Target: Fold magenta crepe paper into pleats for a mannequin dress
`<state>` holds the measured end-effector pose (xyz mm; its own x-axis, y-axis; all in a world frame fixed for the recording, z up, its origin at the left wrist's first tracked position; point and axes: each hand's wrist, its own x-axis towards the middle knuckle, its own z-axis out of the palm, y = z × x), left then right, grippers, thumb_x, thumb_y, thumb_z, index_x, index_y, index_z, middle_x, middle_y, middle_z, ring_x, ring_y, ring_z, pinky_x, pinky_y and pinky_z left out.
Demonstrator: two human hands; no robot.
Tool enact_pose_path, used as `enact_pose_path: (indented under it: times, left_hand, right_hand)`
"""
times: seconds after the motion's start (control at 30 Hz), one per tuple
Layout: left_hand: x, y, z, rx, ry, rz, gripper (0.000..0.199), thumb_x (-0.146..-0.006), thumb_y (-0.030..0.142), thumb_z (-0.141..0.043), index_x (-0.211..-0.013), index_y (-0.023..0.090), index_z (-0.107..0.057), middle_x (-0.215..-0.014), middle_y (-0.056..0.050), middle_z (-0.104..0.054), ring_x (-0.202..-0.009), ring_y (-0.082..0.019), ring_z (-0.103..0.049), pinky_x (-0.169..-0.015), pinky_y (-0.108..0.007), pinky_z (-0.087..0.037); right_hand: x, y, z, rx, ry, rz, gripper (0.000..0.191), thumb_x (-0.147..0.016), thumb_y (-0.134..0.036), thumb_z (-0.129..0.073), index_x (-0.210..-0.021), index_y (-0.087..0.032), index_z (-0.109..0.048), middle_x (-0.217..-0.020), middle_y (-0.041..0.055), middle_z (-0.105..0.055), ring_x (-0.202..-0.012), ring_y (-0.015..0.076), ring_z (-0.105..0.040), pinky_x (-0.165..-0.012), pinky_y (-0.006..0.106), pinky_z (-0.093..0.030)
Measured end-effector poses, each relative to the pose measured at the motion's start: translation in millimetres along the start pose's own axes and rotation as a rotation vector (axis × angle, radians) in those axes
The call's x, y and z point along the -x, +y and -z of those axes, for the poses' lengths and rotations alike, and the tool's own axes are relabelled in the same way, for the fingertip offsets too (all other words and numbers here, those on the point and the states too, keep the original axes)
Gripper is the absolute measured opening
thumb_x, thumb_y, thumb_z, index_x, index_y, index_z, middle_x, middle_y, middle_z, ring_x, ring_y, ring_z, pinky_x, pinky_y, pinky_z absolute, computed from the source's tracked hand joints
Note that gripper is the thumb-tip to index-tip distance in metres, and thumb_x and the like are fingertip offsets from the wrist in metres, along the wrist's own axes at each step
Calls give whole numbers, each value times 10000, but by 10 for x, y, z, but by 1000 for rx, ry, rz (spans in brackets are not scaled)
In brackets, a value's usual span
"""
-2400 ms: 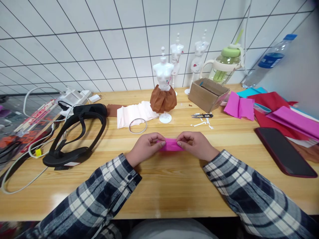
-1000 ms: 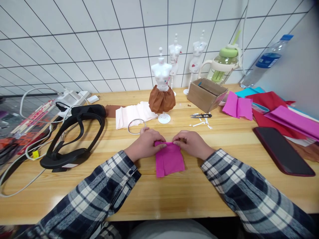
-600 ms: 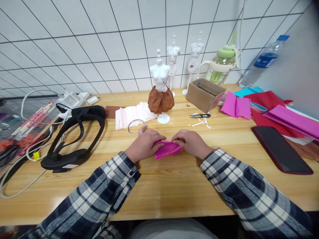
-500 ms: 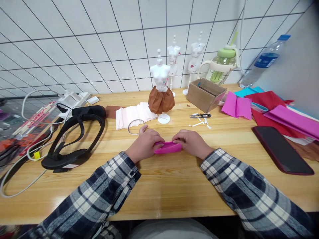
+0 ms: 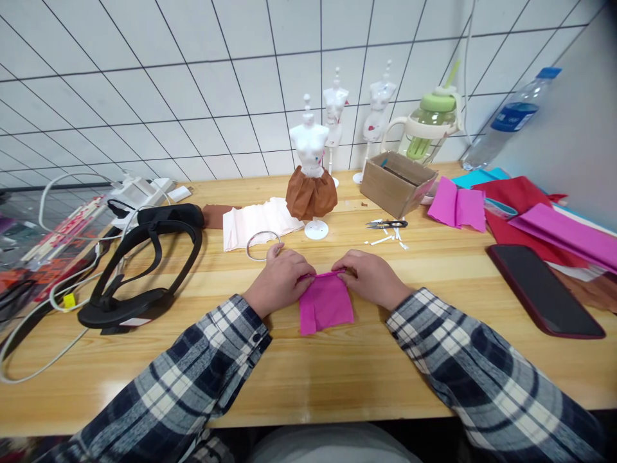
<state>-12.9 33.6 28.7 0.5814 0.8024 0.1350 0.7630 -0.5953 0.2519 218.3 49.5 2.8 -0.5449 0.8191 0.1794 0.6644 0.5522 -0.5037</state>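
Cloth (image 5: pixel 328 305) between the hands (image 5: pixel 278 281), dress forms (image 5: pixel 309 143) behind, phone (image 5: pixel 544 289) right.

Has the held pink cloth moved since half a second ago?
Yes: the pink cloth now extends farther down the view, away from the skirted dress form.

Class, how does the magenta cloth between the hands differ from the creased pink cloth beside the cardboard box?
The left hand and right hand pinch the magenta cloth at its far edge; no hand touches the creased pink cloth. The magenta cloth looks darker, the creased pink cloth lighter. The magenta cloth has a line near its left side; the creased pink cloth's runs mid-piece. Both are pinkish.
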Motion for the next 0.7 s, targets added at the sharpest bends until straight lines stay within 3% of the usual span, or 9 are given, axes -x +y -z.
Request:
enact_pose_path:
  times: [0.4, 0.7]
  left_hand:
    - [44, -10, 39, 44, 7, 19, 164, -864, 304, -550, -908, 243, -695, -894, -30, -700, -943, -228, -587, -1052, -560, -123]
    - [43, -8, 38, -93, 16, -31, 187, -878, 220, -505, -845, 238, -688, -833, -21, -680, -911, -218, -573, -1052, -559, -161]
  right_hand:
    - [5, -15, 55, 18, -12, -13, 137, -827, -111, -584, -884, -202, -668, -877, 11, -663, -790, 141, -586, -682, 237, -393]
    - [43, -9, 82, 98, -59, 82, 155, -880, -124, -538, -925, -211, -659, -935, 20, -658, -868, 156, -601, -710, 248, -400]
